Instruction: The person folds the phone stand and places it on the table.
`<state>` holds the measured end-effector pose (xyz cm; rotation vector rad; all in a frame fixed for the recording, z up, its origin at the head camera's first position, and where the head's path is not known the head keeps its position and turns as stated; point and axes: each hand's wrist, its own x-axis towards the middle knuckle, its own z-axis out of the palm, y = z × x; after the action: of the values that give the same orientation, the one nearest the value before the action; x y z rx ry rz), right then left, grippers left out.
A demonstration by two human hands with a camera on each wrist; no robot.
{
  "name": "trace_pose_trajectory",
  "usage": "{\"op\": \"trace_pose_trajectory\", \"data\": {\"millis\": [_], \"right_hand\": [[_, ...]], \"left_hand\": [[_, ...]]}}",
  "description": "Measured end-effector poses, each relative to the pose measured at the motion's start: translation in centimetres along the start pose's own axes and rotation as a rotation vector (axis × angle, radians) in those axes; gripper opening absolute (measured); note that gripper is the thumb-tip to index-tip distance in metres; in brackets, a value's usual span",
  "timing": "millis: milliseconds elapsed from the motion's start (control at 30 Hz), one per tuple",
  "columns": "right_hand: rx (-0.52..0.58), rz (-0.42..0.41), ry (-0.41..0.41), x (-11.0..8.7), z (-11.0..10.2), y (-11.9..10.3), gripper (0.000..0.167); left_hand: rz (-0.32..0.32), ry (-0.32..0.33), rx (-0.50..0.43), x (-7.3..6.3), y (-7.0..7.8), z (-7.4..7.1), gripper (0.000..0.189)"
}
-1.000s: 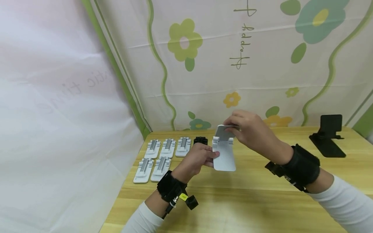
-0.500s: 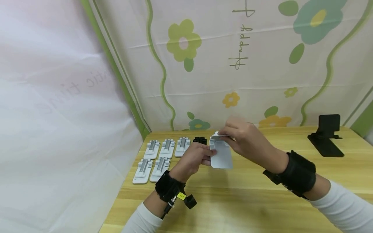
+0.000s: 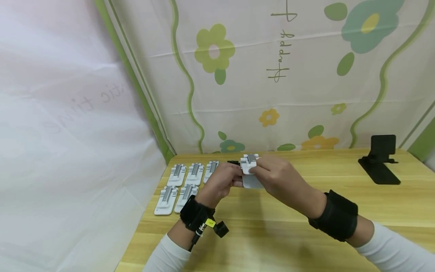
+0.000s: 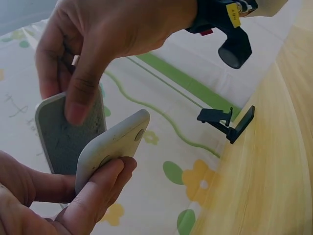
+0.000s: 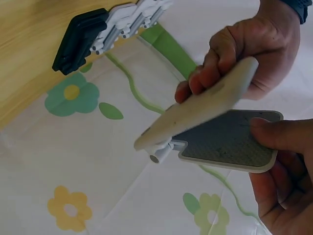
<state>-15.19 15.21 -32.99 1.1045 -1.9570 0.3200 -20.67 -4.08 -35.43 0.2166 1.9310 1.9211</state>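
A white folding phone stand (image 3: 249, 168) is up in the air between both hands in the head view. My left hand (image 3: 221, 180) grips the side of its white plate (image 4: 110, 142), fingers curled round the edge. My right hand (image 3: 282, 175) pinches the other plate, whose grey pad (image 5: 225, 139) lies under the thumb in the right wrist view. The two plates stand at a sharp angle to each other, joined by a white hinge (image 5: 160, 151). In the head view the right hand hides part of the stand.
Several folded white phone stands (image 3: 166, 200) lie in two rows at the table's left. A folded black stand (image 5: 80, 39) lies beside the back row, mostly behind my left hand in the head view. An unfolded black stand (image 3: 382, 158) stands at the right. A flowered curtain (image 3: 238, 94) hangs behind.
The right hand has swung the stand's upper plate over and down, so its white back and hinge now face the head camera. The left hand has kept its grip and barely moved.
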Motion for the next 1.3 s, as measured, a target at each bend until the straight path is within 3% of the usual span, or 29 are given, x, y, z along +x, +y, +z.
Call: {"op": "trace_pose_trajectory", "data": {"millis": [267, 433, 500, 567, 700, 767, 833, 900, 1000, 1167, 1300], "right_hand": [[-0.104, -0.071, 0.01, -0.7, 0.9, -0.8, 0.033], [-0.086, -0.021, 0.015, -1.0, 1.2, -0.9, 0.033], [-0.012, 0.066, 0.014, -1.2, 1.1, -1.0, 0.033], [0.097, 0.204, 0.008, -1.4, 0.8, -0.9, 0.034], [0.356, 0.625, -0.073, -1.8, 0.0, -0.4, 0.043], [0.537, 0.83, -0.161, -1.8, -0.5, 0.2, 0.053], [0.786, 1.012, -0.255, -1.9, -0.9, 0.9, 0.061], [1.022, 1.131, -0.332, -2.0, -1.0, 1.4, 0.065], [1.25, 1.215, -0.398, -2.2, -1.0, 1.9, 0.063], [1.325, 1.212, -0.411, -2.5, -0.9, 2.2, 0.06], [1.342, 1.206, -0.414, -2.7, -1.0, 2.4, 0.057]], "left_hand": [[0.006, -0.003, -0.046, -0.4, 0.8, -0.5, 0.027], [0.026, 0.005, -0.042, -0.5, 0.5, -0.8, 0.027], [0.034, 0.001, -0.041, -0.6, 0.4, -0.8, 0.027], [0.04, -0.004, -0.04, -0.7, 0.4, -0.8, 0.027], [0.044, -0.01, -0.041, -1.0, 0.5, -0.7, 0.027], [0.043, -0.01, -0.037, -1.1, 0.5, -0.6, 0.028], [0.039, -0.013, -0.033, -1.2, 0.6, -0.4, 0.028], [0.038, -0.015, -0.028, -1.3, 0.6, -0.3, 0.028], [0.035, -0.012, -0.027, -1.5, 0.7, -0.1, 0.028], [0.037, -0.029, -0.02, -1.4, 0.5, 0.0, 0.028], [0.036, -0.092, -0.001, -1.3, 0.5, -0.3, 0.03]]}}
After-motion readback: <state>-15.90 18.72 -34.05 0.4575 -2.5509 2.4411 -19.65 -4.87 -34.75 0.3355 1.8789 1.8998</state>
